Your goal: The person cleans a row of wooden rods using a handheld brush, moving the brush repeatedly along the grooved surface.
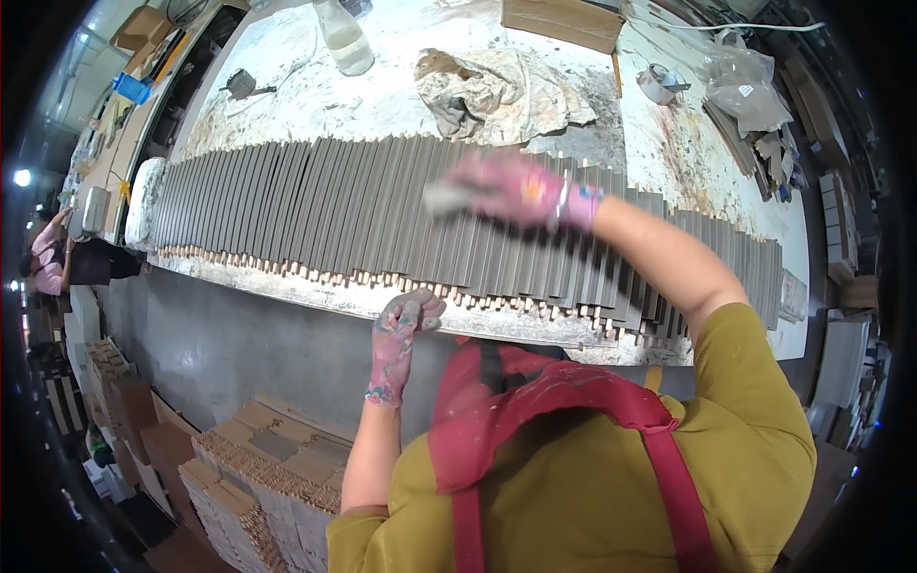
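A long row of narrow grey-brown strips [363, 205] lies side by side across the white, stained worktable [287, 119]. Pale wooden ends [420, 284] stick out unevenly along the near side. Over the middle of the row is my right hand [516, 191], in a pink patterned glove and smeared by motion. Its fingers close on a pale grey lump [445, 198] whose kind I cannot make out. At the table's near edge my left hand [409, 310], gloved in pink with grey fingers, is curled beside the strip ends; whatever it may hold is hidden.
Behind the strips lie a crumpled stained cloth [501, 94], a clear bottle [344, 40], a small dark cup [241, 84] and a metal pot [661, 84]. Stacked brown pieces [272, 458] stand on the floor lower left. Another person [67, 258] works at far left.
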